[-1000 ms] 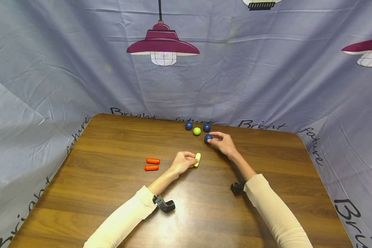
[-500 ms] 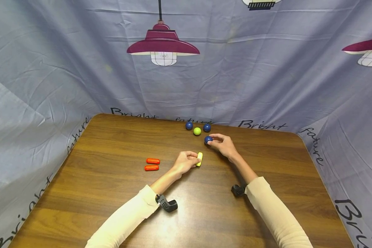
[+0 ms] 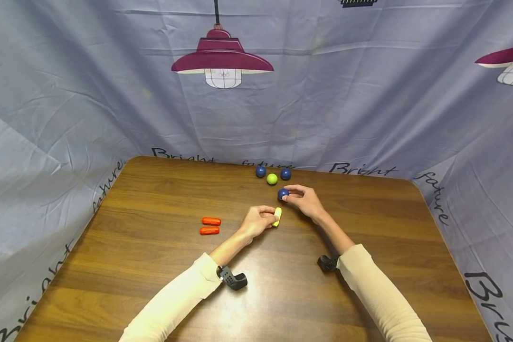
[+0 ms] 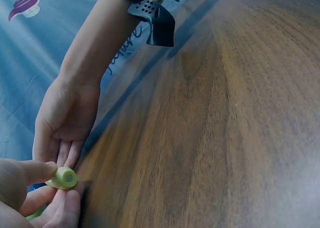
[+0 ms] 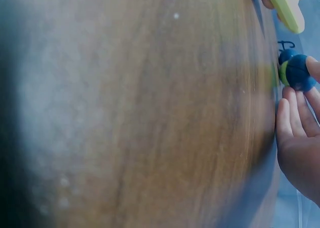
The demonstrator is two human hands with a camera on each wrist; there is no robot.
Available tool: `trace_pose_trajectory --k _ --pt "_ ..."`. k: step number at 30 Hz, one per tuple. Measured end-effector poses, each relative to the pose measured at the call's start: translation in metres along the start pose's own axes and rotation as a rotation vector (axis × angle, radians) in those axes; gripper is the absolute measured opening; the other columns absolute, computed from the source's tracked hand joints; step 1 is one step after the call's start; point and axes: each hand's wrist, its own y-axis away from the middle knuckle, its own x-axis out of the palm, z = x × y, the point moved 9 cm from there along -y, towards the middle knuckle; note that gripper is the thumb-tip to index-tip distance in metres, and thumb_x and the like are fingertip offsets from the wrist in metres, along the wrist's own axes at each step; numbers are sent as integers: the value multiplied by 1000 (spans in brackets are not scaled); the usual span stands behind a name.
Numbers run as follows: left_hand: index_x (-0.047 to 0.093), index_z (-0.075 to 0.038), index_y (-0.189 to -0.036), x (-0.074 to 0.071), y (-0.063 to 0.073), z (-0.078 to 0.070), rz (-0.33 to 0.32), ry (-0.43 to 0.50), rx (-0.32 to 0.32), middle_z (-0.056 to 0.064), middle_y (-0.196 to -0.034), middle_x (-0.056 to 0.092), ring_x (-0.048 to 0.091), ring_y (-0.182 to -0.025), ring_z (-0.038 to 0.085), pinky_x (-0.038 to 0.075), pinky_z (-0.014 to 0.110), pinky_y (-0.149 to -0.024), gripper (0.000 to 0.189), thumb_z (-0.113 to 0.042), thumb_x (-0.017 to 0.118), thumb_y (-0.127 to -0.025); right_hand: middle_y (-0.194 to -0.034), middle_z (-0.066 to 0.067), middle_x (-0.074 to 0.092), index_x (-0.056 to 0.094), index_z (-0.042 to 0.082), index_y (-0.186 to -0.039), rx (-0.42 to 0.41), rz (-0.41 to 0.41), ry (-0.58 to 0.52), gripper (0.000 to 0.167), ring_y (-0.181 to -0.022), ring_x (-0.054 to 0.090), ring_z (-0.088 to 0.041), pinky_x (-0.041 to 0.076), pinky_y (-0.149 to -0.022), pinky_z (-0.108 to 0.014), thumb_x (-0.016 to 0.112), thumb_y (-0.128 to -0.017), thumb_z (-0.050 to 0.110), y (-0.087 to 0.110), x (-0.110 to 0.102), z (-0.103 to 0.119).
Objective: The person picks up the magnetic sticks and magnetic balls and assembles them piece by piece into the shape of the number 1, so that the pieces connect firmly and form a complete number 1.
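Observation:
My left hand point(image 3: 254, 222) pinches a short yellow rod point(image 3: 278, 215) between thumb and fingers near the middle of the table. In the left wrist view the end of that rod point(image 4: 67, 178) shows a small grey disc. My right hand point(image 3: 308, 201) holds a dark blue ball point(image 3: 283, 193) by thumb and fingertips, just beyond the rod and to its right. The right wrist view shows the blue ball point(image 5: 298, 73) and the rod point(image 5: 286, 9) apart from each other. Fingers cover part of both pieces.
Two red rods point(image 3: 211, 221) lie side by side on the wooden table point(image 3: 162, 266), left of my left hand. Near the far edge rest a green ball point(image 3: 271, 179) and two more blue balls point(image 3: 261, 171). A grey printed curtain point(image 3: 308, 104) hangs behind the table.
My left hand has moved a little to the right with the yellow rod. My right hand has brought the blue ball slightly left and nearer, so the two pieces are closer together.

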Motion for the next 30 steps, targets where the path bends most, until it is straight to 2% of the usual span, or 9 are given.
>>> trace_pose_trajectory --k 14,22,30 --pt "66 10 -117 -3 -5 -7 -41 12 19 16 -95 72 65 -76 11 56 24 -71 30 -1 70 -90 -122 -20 64 64 -1 -127 -5 9 -12 41 -114 62 -32 52 -91 -31 76 -90 13 -1 3 5" --pt "65 10 -118 -2 -5 -3 -67 18 4 15 -94 72 64 -77 12 56 24 -70 30 0 69 -90 -123 -18 64 65 1 -126 12 13 15 40 -115 61 -31 51 -93 -34 76 -90 14 2 5 1" --pt "64 11 -119 0 -6 -3 -78 22 14 16 -95 72 66 -79 15 56 25 -71 31 0 69 -90 -122 -19 64 63 -1 -127 11 17 23 41 -113 62 -30 51 -91 -31 75 -90 14 2 5 -1"
